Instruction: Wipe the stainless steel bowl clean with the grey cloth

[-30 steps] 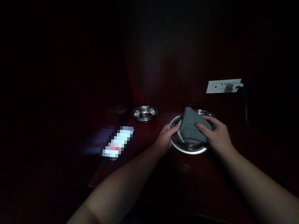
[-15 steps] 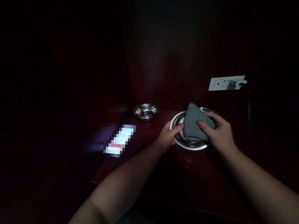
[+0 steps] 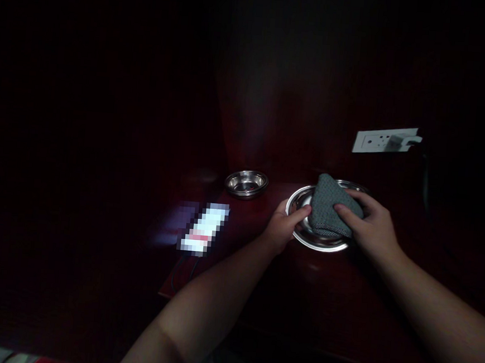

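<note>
My left hand (image 3: 284, 225) grips the left rim of a shiny metal bowl (image 3: 321, 245), its thumb over the edge and inside. The bowl is tilted a little toward me. My right hand (image 3: 367, 222) holds a folded grey-green cloth (image 3: 331, 205), thumb on top, and the cloth lies over the bowl's inside and right part. Behind the cloth another metal dish (image 3: 353, 186) shows only partly. The fingers under the cloth and under the bowl are hidden.
Small metal bowls (image 3: 246, 184), seemingly stacked, stand at the back left of the dark red table (image 3: 257, 205). A lit phone (image 3: 205, 229), blurred out, lies at the left edge with a cable. A wall socket (image 3: 386, 141) holds a plug and cord at the back right.
The whole view has shifted, so everything sits farther right. Both hands keep their hold on bowl and cloth; the cloth's place on the bowl differs only slightly.
</note>
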`<state>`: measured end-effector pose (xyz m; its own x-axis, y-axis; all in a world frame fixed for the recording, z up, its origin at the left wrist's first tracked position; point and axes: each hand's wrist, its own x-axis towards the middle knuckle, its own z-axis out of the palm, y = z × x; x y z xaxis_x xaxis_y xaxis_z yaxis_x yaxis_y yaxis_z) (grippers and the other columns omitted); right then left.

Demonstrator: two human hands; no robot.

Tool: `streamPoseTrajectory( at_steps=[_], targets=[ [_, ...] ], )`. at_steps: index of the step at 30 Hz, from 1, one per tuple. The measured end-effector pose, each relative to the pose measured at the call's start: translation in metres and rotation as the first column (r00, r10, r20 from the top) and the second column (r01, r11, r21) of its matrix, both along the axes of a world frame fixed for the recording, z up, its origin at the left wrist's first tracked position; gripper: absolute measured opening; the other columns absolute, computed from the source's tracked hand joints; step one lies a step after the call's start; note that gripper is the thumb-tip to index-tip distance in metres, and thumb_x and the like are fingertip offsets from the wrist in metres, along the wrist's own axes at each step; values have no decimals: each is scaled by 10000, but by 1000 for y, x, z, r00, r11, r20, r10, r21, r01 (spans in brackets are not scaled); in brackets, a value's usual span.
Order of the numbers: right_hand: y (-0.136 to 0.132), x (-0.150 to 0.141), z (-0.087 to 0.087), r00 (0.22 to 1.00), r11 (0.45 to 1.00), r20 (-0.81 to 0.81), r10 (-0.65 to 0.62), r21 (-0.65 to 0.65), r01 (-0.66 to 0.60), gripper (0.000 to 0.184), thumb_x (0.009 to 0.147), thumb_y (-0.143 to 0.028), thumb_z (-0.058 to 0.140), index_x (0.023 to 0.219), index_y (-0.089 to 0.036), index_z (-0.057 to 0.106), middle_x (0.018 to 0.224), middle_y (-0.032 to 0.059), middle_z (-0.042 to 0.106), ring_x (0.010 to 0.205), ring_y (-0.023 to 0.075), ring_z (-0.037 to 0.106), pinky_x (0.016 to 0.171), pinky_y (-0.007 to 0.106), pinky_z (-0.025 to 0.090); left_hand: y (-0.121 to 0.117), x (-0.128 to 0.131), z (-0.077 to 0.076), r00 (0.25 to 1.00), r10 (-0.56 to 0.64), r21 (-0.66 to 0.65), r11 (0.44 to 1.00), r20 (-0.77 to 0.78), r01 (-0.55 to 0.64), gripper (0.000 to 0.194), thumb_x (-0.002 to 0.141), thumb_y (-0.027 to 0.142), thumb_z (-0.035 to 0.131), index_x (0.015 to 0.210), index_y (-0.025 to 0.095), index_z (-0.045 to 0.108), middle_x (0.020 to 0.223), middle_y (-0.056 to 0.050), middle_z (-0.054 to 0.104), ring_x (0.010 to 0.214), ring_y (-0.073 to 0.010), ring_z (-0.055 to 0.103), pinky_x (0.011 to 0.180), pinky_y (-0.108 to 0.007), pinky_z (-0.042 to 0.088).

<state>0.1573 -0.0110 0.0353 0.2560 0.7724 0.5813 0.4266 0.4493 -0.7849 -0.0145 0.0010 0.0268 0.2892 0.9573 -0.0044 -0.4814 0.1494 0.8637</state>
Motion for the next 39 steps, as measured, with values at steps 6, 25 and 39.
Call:
streamPoseTrajectory(
  at_steps=[6, 25, 39],
  targets=[
    [-2, 0, 0, 1000, 1000, 3, 19, 10, -19, 389, 678, -449, 722, 999, -238, 667, 990, 67, 693, 905, 295, 655, 815, 481, 520, -1, 0, 3, 999, 3, 28, 1000, 54, -5, 509, 657, 294, 767, 1122, 185, 590, 1086, -98, 666, 1005, -243, 635, 922, -420, 480],
    [-1, 0, 0, 997, 999, -71, 10, -41, -13, 356, 660, -442, 745, 958, -252, 701, 940, 66, 707, 884, 310, 658, 819, 510, 515, 1, 1, 4, 998, 30, 11, 999, 48, -30, 446, 648, 293, 775, 1044, 176, 607, 1080, -98, 671, 1069, -262, 614, 971, -432, 444],
    [-1, 1, 0, 998, 999, -65, 23, -24, -25, 316, 706, -467, 705, 952, -268, 705, 950, 63, 717, 909, 318, 664, 811, 495, 522, 1, 1, 6, 999, 20, 29, 999, 41, -22, 416, 671, 281, 758, 1047, 176, 615, 1143, -116, 660, 1131, -287, 588, 991, -450, 432]
  ],
)
